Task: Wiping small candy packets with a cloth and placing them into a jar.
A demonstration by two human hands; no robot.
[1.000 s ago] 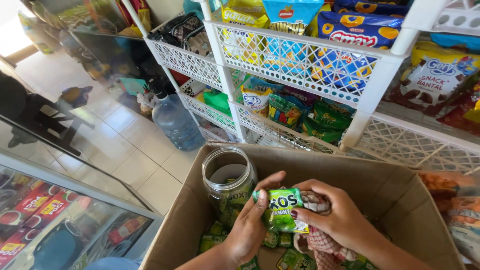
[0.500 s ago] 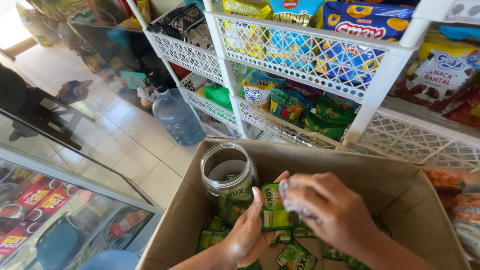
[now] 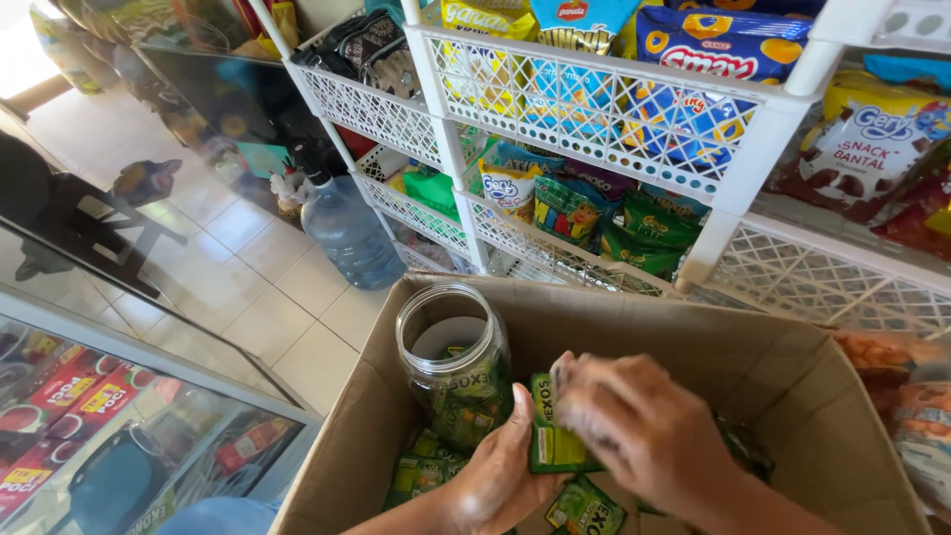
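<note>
Both my hands are inside an open cardboard box (image 3: 763, 386). My left hand (image 3: 500, 471) grips a small green snack sachet (image 3: 551, 436) from below, thumb up along its left edge. My right hand (image 3: 644, 426), blurred, is closed over the sachet's top right. To the left in the box stands an open clear plastic jar (image 3: 451, 357) with several green sachets inside. More loose green sachets (image 3: 584, 507) lie on the box floor.
White lattice shelves (image 3: 594, 99) with snack bags stand behind the box. A large blue water bottle (image 3: 349, 230) sits on the tiled floor at the left. A glass display counter (image 3: 119, 396) with red packs is at the lower left.
The sachet has moved down and left, closer to the jar. My right hand has shifted over its top. The view has tilted slightly.
</note>
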